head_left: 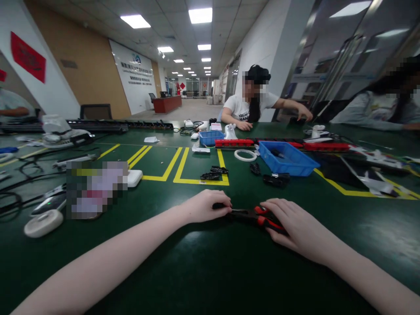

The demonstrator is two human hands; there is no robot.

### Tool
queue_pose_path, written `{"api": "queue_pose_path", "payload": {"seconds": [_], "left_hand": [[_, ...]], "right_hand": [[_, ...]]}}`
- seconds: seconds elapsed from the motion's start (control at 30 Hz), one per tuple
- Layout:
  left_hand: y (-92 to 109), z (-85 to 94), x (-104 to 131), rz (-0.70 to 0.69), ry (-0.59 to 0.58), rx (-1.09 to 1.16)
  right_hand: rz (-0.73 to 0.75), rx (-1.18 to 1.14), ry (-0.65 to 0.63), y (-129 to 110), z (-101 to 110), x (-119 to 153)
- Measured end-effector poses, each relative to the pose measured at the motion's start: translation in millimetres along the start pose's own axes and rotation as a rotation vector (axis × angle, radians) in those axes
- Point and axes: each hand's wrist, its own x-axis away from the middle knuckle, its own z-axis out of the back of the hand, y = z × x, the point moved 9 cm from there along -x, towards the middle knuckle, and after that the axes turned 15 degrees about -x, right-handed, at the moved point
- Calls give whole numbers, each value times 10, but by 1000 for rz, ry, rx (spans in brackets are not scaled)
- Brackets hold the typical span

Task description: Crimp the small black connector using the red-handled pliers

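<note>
My right hand (290, 225) is wrapped round the red-and-black handles of a pair of pliers (259, 216), held low over the green table. The jaws point left and reach the fingers of my left hand (208, 205). Those fingers are closed on a small black piece (218, 205), mostly hidden by the hand, so its kind does not show. Just beyond lie similar dark items: a cluster of black parts (213, 173) on yellow tape, a small black part (254, 169), and another black piece (276, 179) with a shiny strip.
A blue bin (295, 164) with something dark inside stands ahead right, a smaller blue tray (211, 139) farther back. A white ring (245, 155) lies between them. Leftward are a white box (134, 178), a round white object (43, 223) and cables. A person (247, 103) sits opposite.
</note>
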Motion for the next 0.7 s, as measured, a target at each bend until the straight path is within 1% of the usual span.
{"api": "queue_pose_path", "payload": {"seconds": [0.13, 0.37, 0.57, 0.7], "left_hand": [[53, 10, 4, -12, -6, 0], [89, 10, 14, 8, -13, -29], [113, -39, -4, 36, -93, -116], [116, -43, -3, 45, -104, -114]], "right_hand": [[35, 35, 5, -35, -28, -39], [-31, 4, 23, -3, -33, -42], [-26, -34, -3, -3, -71, -43], [-29, -69, -23, -23, -72, -46]]}}
